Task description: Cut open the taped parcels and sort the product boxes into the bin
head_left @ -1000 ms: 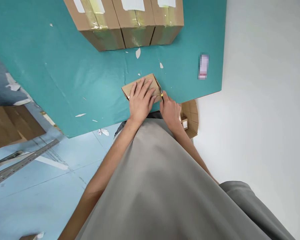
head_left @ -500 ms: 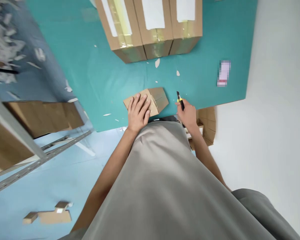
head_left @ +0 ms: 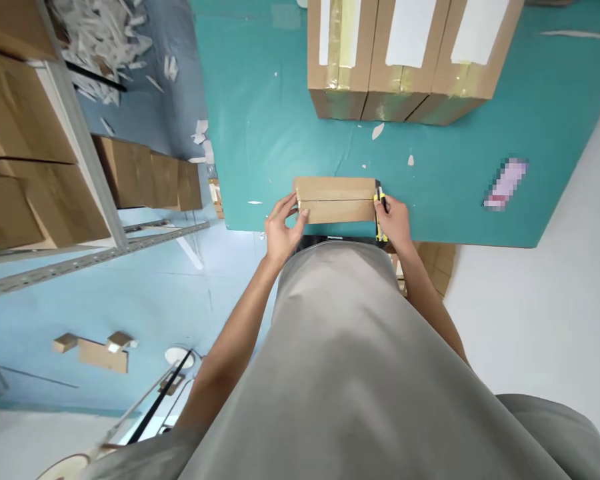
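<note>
In the head view a small cardboard box rests at the front edge of the green-covered table. A seam runs lengthwise along the face turned towards me. My left hand grips the box's left end, with the thumb on the near face and the fingers round the far side. At its right end my right hand is closed around a black and yellow utility knife. The knife lies upright in the view across that end. I cannot tell whether the blade is out.
Three taped cartons with white labels stand side by side further back. A blurred-out pinkish item lies to the right. Paper scraps dot the table. Shelving with cardboard boxes stands left, and flattened cardboard lies on the floor.
The box has turned so its seamed face shows lengthwise. My left hand has gone from lying on top to gripping its left end. The knife has come from apart to the right end.
</note>
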Motion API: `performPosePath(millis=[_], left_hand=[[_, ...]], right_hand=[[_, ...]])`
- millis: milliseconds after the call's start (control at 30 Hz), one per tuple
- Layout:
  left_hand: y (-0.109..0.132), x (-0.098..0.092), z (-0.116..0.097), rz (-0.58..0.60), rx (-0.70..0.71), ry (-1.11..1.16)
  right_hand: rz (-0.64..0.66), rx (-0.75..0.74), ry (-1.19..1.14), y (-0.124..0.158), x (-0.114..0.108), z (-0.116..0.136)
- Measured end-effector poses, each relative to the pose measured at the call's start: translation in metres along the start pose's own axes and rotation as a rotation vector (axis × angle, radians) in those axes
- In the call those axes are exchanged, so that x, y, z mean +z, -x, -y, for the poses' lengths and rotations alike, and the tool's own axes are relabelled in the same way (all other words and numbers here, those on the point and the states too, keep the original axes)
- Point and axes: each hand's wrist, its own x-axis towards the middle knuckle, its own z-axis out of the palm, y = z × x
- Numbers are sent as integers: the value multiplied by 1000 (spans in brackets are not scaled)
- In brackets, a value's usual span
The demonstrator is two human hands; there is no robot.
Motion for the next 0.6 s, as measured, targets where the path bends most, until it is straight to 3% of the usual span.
performPosePath(millis=[167, 267, 367, 500, 600], left_hand=[[-21, 55, 17, 143, -64, 189], [-30, 70, 24, 192, -24, 246], [-36, 70, 29, 241, 22, 273], [-43, 71, 35, 247, -13, 315], [-45, 77, 38, 231, -10, 367]], right_hand=[[-62, 34, 189, 13, -36, -24], [-91, 17, 277, 18, -50, -21], [-93, -86, 376, 24, -55, 2], [152, -291, 523, 25, -46, 50], [275, -359, 658, 19, -35, 81]])
